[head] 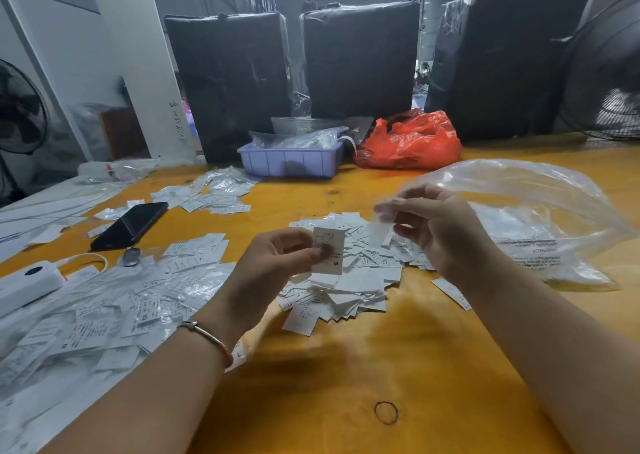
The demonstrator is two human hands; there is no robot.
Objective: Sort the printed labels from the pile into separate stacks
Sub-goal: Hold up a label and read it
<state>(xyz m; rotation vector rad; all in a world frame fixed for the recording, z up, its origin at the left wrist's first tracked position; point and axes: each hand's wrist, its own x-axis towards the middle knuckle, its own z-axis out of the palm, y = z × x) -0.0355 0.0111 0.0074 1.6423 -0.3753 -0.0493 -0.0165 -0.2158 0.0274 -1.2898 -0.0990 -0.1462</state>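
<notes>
A pile of small white printed labels (349, 280) lies on the yellow table (381, 367) in the middle. Just above its near side, my left hand (277, 256) pinches a small stack of labels (329, 251) whose top one shows an "M". My right hand (433, 225) is raised over the pile's far right side and pinches one blurred white label (377, 230) between thumb and fingers. More labels lie spread at the left (114, 311) and in a smaller group farther back (211, 194).
A black phone (130, 225) and a white device (24, 285) lie at the left. A clear plastic bag (540, 218) sits right of the pile. A lilac tray (291, 161), a red bag (410, 142) and black wrapped bundles (360, 59) stand behind. A rubber band (385, 412) lies near the front.
</notes>
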